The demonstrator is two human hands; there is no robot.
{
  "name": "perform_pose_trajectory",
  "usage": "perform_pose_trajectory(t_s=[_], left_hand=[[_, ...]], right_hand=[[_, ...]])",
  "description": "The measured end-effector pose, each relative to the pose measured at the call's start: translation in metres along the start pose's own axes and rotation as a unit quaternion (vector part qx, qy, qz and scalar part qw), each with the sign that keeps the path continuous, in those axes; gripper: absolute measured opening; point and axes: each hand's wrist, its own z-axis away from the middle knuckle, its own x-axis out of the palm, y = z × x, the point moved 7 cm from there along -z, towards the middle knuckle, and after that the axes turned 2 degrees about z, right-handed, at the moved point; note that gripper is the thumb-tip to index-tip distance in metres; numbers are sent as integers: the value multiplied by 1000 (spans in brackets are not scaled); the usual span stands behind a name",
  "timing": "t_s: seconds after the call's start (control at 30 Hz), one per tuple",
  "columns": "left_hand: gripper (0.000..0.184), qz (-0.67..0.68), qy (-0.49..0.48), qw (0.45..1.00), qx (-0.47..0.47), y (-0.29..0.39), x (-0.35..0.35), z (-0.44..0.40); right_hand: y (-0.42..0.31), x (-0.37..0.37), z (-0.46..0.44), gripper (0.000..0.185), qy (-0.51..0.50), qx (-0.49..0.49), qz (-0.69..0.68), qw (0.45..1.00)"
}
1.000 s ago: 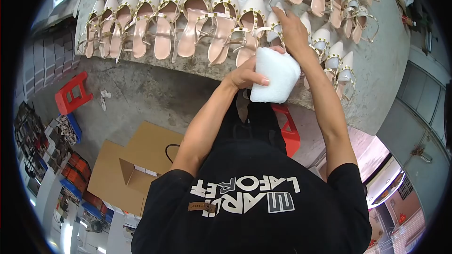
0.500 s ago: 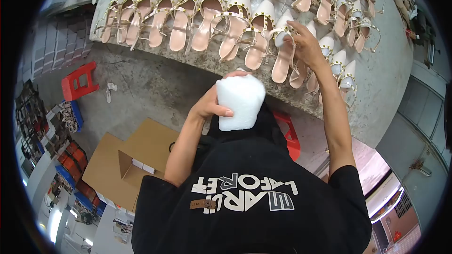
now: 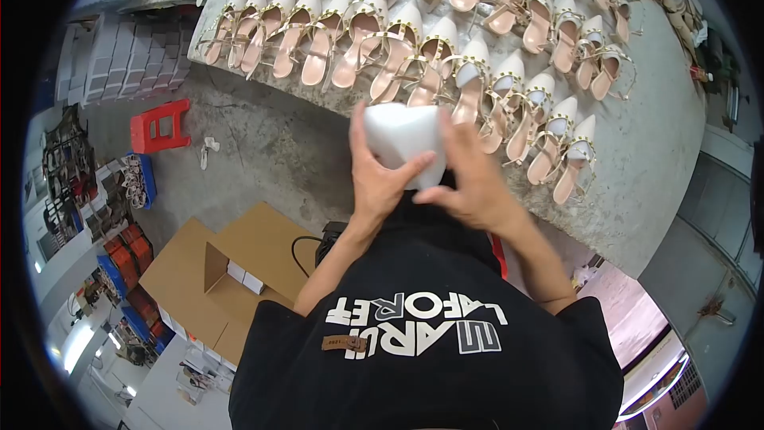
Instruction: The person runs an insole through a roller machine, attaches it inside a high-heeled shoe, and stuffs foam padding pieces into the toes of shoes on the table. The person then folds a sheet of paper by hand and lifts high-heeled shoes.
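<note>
My left hand (image 3: 378, 171) is closed round a thick white pad (image 3: 402, 131), which looks like soft foam, perhaps a stack of sheets. Its thumb lies across the front of the pad. Blurred by motion, my right hand (image 3: 476, 179) is at the pad's right edge, thumb and fingers apart; whether it touches the pad I cannot tell. Just beyond both hands, pointed cream sandals (image 3: 399, 52) with gold studs and thin straps stand in rows. White stuffing shows in the toes of several at the right, including one sandal (image 3: 469, 84) near my right hand.
The sandals stand on a grey concrete slab (image 3: 649, 127) with a rough front edge. To the left are a red stool (image 3: 161, 126) and stacked white boxes (image 3: 135, 56). An open cardboard box (image 3: 187, 279) is at my lower left.
My right hand has left the sandal at the right and come back beside the white pad. White stuffing now shows in that sandal's toe. My left hand still holds the pad.
</note>
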Motion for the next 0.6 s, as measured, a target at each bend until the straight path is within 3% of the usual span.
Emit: perform_pose_trajectory(t_s=[0.03, 0.07, 0.1, 0.13, 0.17, 0.2, 0.23, 0.27, 0.3, 0.33, 0.37, 0.4, 0.43, 0.47, 0.53, 0.6], left_hand=[[101, -68, -21, 996, 57, 15, 8, 2], [101, -70, -18, 996, 60, 11, 6, 1], [99, 122, -55, 991, 8, -3, 6, -5], [96, 308, -90, 946, -46, -13, 6, -9], [98, 35, -129, 991, 2, 3, 4, -10], [98, 34, -131, 991, 0, 11, 7, -11], [98, -84, -132, 984, 86, 27, 15, -12], [99, -198, -129, 957, 170, 38, 23, -15], [98, -162, -116, 965, 169, 22, 23, -31], [98, -161, -117, 966, 167, 16, 28, -47], [97, 19, -213, 975, 51, -2, 44, -60], [96, 199, -296, 932, -67, -18, 64, -68], [95, 240, -302, 919, -80, -28, 74, -84], [93, 264, -339, 898, -95, -34, 81, -97], [95, 409, -390, 798, -211, -58, 81, -114], [95, 461, -377, 781, -188, -48, 69, -121]], right_hand=[[-4, 2, 7, 66, 3, -3, 1, 1000], [4, 5, 12, 65, -4, 69, -20, 997], [14, 10, 16, 65, -12, 138, -42, 989], [17, 11, 19, 65, -12, 134, -46, 990], [17, 10, 24, 67, -13, 89, -59, 994], [17, 9, 30, 70, -12, 46, -70, 996], [20, 9, 34, 67, -6, 8, -51, 999], [26, 2, 30, 48, -46, 60, -76, 994], [29, -24, 16, 45, 73, -55, 110, 990], [38, -62, -8, 44, 166, -70, 141, 973], [50, -79, -39, 44, 163, -64, 141, 974], [62, -100, -70, 44, 217, -52, 134, 966], [81, -111, -98, 49, 271, -40, 128, 953], [117, -80, -129, 43, 209, -30, 115, 971], [194, -7, -143, 36, 82, -7, 188, 979], [188, 11, -117, 30, 68, 26, 172, 982]])
